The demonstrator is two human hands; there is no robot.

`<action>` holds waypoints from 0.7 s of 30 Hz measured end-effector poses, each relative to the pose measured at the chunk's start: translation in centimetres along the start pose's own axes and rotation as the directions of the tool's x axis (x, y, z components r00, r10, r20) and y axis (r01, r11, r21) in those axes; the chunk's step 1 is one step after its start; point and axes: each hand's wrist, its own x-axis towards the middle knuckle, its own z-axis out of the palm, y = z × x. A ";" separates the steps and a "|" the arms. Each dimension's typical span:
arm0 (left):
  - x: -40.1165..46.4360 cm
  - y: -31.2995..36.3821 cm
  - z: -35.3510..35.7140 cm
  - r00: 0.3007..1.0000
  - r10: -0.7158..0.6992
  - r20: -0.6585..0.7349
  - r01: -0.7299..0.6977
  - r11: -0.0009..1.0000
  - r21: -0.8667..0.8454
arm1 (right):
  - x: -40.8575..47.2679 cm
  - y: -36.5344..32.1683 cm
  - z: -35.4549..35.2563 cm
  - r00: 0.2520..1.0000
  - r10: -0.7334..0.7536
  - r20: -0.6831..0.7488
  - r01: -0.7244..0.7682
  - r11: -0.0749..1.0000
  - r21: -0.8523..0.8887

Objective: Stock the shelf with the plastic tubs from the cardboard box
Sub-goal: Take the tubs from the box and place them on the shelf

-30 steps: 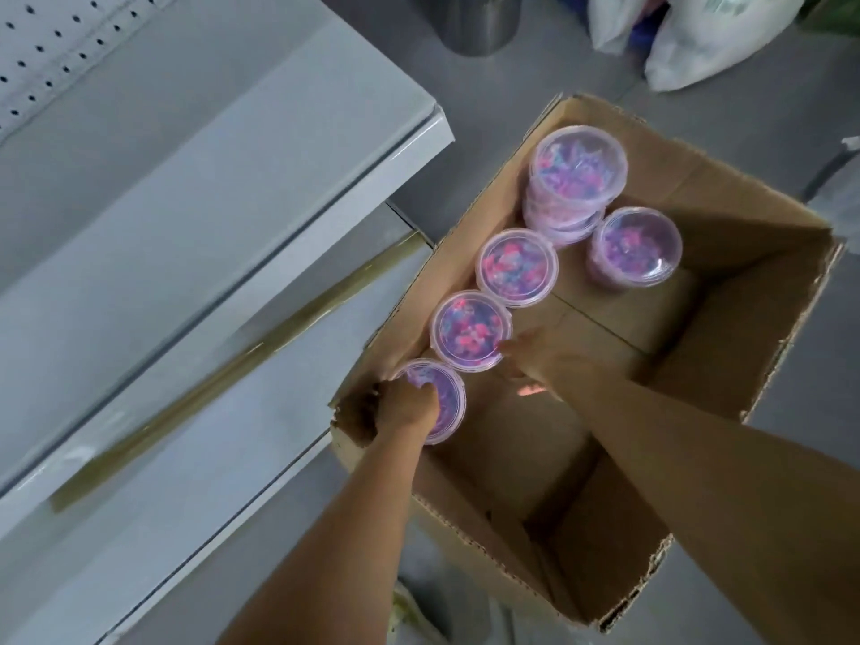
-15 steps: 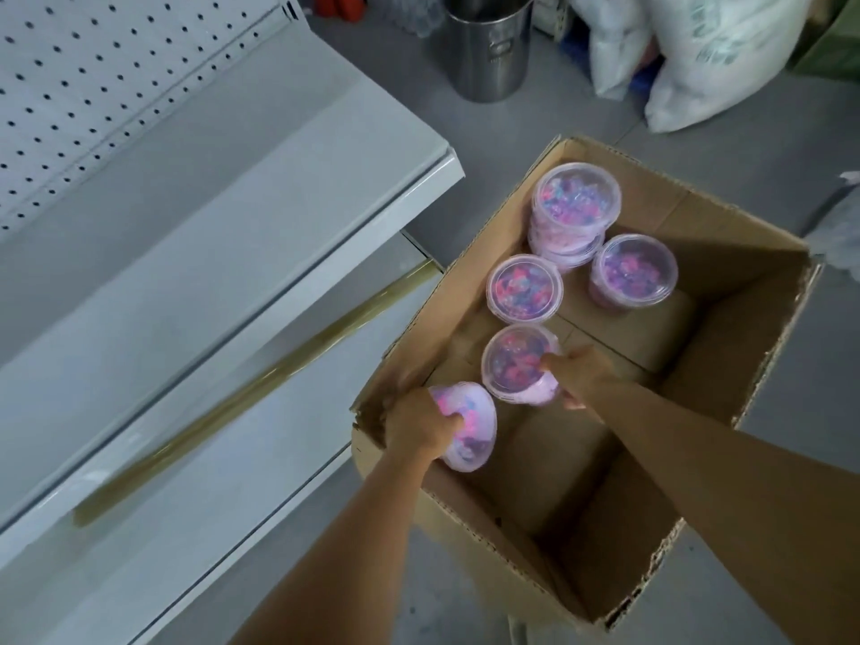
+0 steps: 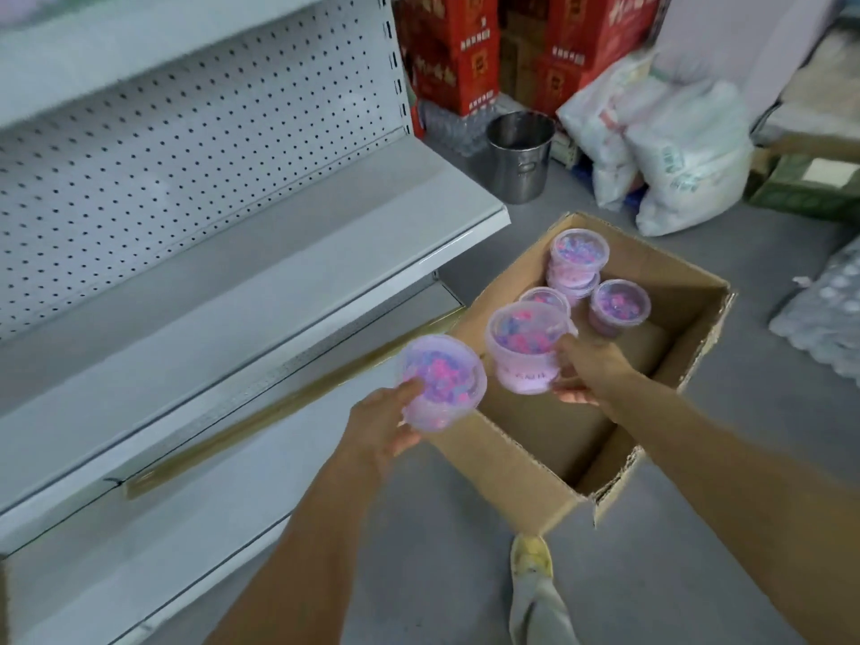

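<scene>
My left hand (image 3: 386,423) grips a clear plastic tub (image 3: 442,381) of pink and purple pieces, held above the near left corner of the open cardboard box (image 3: 512,467). My right hand (image 3: 584,370) grips a second tub (image 3: 526,353) by its side, lifted over the box. Inside the box remain a stack of tubs (image 3: 577,260) at the far end, a single tub (image 3: 619,307) beside it, and another tub (image 3: 544,297) partly hidden behind the one I hold. The white metal shelf (image 3: 260,272) lies to the left, bare.
A lower shelf (image 3: 186,542) with a gold price strip sits below. On the floor beyond the box stand a steel bucket (image 3: 519,153), white sacks (image 3: 675,165) and red cartons (image 3: 465,48). My shoe (image 3: 530,558) is just behind the box.
Both hands have lifted their tubs up out of the box, the left one moving left toward the shelf. My view has tilted up, showing more of the shelf and the floor beyond.
</scene>
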 end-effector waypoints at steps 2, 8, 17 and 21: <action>-3.5 -0.3 -3.5 1.000 0.012 0.011 -0.011 0.997 -0.080 | -3.9 0.0 1.6 0.998 -0.041 0.049 0.040 0.999 0.010; -13.6 -1.0 -12.9 0.991 0.108 -0.073 -0.123 0.965 -0.232 | -14.7 0.5 7.9 0.979 -0.100 0.176 0.105 0.994 -0.015; -27.2 -3.5 -27.3 0.951 0.234 -0.203 -0.277 0.936 -0.216 | -29.9 -0.6 17.1 0.866 -0.202 0.457 0.245 0.969 -0.035; -31.6 -3.9 -32.6 0.927 0.250 -0.281 -0.329 0.899 -0.288 | -35.2 -1.9 21.3 0.800 -0.243 0.549 0.284 0.959 0.010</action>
